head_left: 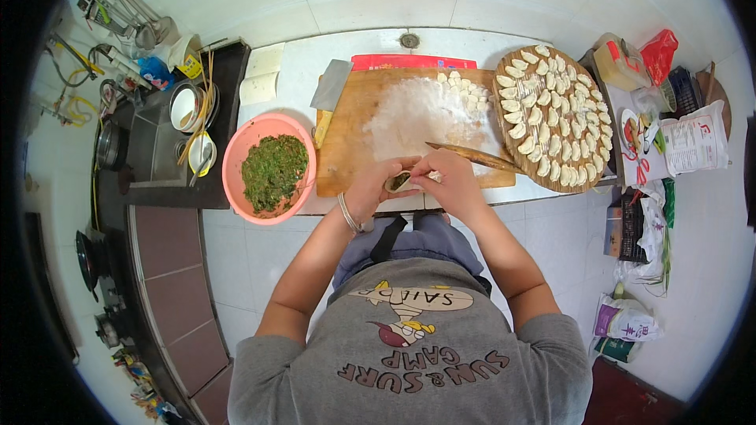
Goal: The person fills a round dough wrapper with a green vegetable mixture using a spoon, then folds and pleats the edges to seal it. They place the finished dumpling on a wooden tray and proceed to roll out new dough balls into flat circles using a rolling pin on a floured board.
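Just over the near edge of the wooden board (346, 165), my left hand (376, 187) cups a dumpling wrapper (398, 182) with green filling showing inside it. The fingers of my right hand (450, 178) are pinched at the wrapper's right side. A pale bit by those fingers is too small to make out. Beyond my hands, a wooden rolling pin (474, 156) lies slantwise, its right end by the round tray. White flour (417, 110) covers the board's middle, and several small dough pieces (466, 91) sit at its far right.
At left stands a pink bowl (231, 164) of chopped green filling (274, 169). A cleaver (331, 85) rests on the board's left edge. Several rows of dumplings (554, 118) cover the round wooden tray (499, 98) at right. A dark sink (157, 145) with stacked bowls is far left.
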Demonstrator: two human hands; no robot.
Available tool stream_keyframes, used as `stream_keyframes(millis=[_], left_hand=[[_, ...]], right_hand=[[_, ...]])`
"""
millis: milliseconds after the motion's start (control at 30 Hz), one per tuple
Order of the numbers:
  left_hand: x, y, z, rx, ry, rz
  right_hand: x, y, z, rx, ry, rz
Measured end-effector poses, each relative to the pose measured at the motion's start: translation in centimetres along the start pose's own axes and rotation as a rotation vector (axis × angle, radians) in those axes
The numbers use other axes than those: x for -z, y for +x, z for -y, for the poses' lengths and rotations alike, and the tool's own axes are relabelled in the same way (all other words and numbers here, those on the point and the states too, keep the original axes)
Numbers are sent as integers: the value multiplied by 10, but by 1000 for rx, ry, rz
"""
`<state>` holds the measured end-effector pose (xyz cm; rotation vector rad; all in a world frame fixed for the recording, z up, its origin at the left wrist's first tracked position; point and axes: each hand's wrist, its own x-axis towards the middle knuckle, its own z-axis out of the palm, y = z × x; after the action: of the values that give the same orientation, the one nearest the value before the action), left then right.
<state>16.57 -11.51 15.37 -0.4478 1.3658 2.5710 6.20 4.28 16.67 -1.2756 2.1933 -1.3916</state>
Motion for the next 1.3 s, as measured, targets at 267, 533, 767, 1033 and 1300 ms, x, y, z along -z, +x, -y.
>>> stream_keyframes(millis=[267, 533, 767, 1033, 1300], left_hand=[[1, 3, 12, -140, -92, -51], [0, -2, 2, -205, -304, -58], [4, 2, 3, -198, -318, -26], [4, 3, 6, -210, -231, -29], [4, 1, 6, -234, -208, -69]], right_hand=[[2, 8, 2, 143, -113, -133], [22, -3, -8, -124, 169, -232], [0, -17, -22, -182, 400, -221], [-2, -13, -11, -164, 162, -254], [-2, -8, 0, 38, 38, -272]])
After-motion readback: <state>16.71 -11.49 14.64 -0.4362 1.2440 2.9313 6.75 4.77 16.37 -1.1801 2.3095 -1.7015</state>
